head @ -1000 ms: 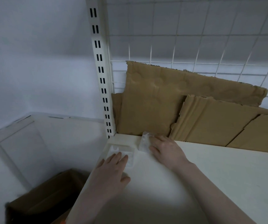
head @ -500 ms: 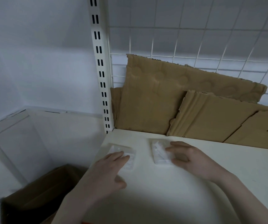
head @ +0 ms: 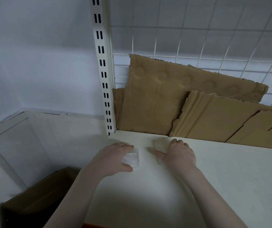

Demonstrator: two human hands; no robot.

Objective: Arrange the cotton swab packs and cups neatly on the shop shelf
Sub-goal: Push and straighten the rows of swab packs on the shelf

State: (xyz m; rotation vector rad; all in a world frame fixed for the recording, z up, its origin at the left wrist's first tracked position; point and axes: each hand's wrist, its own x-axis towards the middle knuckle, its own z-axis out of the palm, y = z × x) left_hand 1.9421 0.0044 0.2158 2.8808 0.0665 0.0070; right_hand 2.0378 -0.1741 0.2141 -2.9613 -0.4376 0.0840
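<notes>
Your left hand (head: 114,159) curls round a clear pack of cotton swabs (head: 131,158) near the left end of the cream shelf (head: 222,181), fingers over its far edge and thumb at its near edge, while a second clear pack (head: 159,144) lies just to the right, close to the back edge. Your right hand (head: 179,154) lies over that second pack with thumb stretched left and fingertips bent at the far side, though blur hides whether it truly grips. Behind both, flattened cardboard sheets (head: 156,99) lean on the wire grid (head: 197,38) beside the slotted upright (head: 103,68), and a brown box (head: 38,203) sits below left.
</notes>
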